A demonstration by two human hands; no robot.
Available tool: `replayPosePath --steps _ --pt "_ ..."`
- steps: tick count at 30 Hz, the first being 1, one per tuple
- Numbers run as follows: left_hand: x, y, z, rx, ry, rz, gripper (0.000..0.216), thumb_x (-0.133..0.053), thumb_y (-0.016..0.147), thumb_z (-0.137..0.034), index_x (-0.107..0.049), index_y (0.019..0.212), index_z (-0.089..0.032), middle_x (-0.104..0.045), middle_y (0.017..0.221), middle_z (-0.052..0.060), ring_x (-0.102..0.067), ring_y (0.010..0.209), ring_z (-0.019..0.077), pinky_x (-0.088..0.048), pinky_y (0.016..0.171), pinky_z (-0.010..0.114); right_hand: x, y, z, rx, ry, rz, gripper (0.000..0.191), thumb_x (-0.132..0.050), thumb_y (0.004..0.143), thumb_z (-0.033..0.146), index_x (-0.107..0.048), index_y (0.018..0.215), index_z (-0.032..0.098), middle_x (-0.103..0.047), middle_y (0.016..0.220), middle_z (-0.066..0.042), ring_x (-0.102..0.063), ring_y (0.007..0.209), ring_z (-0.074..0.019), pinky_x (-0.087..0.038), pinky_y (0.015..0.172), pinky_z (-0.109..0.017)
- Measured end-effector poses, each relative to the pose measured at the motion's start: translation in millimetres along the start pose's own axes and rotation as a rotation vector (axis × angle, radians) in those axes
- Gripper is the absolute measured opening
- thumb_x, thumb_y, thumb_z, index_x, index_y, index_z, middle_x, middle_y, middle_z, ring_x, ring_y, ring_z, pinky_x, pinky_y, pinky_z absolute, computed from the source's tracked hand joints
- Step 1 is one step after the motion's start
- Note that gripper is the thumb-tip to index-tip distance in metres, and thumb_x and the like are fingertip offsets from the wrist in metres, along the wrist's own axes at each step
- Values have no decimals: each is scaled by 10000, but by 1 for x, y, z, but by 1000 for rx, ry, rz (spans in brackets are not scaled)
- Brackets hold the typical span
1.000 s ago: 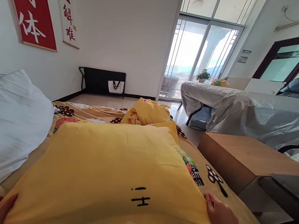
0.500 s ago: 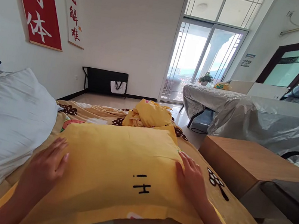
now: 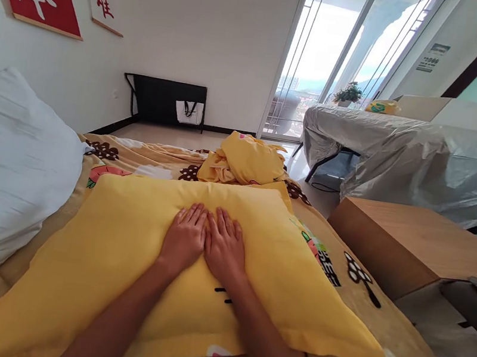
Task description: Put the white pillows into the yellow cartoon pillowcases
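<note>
A plump yellow pillow lies flat across the patterned bedspread. Side by side on its upper middle rest my left hand and my right hand, palms down with the fingers stretched out and the thumbs touching or nearly so. Neither hand grips anything. My right forearm covers most of the black lettering on the pillow. A carrot print shows near the pillow's right edge. Beyond the pillow sits a bunched yellow cloth bundle.
At the left stands a white pillow or cushion. A wooden box-like cabinet is close on the right, with a plastic-covered table behind it. Against the far wall leans a black folded panel with a white bag.
Both hands have moved inward from the pillow's left and right sides to its upper middle, where they now lie together. The view has tilted downward.
</note>
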State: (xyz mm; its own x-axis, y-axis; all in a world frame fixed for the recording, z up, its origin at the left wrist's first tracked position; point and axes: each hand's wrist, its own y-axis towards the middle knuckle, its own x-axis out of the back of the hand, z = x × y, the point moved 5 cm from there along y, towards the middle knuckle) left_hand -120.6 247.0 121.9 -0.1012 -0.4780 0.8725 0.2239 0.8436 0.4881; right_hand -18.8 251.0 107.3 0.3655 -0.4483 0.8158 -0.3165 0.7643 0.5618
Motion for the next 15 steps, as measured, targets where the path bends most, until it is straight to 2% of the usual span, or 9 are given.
replayPosePath --steps 5,15 --pt "3 5 -4 -5 12 3 469 -343 910 -214 -491 1337 -88 -470 1419 126 -392 1340 224 -267 1133 418 3 2 2 -5 6 -12 446 -297 982 294 -466 1379 183 -402 1469 -102 -318 1367 -214 -200 1110 -414" --pt "7 -3 -7 -4 26 0 468 -341 914 -218 -489 1340 -92 -460 1426 128 -383 1346 227 -260 1135 422 10 -4 5 7 -11 -29 441 -318 976 285 -465 1380 189 -408 1465 -102 -323 1364 -215 -211 1104 -410"
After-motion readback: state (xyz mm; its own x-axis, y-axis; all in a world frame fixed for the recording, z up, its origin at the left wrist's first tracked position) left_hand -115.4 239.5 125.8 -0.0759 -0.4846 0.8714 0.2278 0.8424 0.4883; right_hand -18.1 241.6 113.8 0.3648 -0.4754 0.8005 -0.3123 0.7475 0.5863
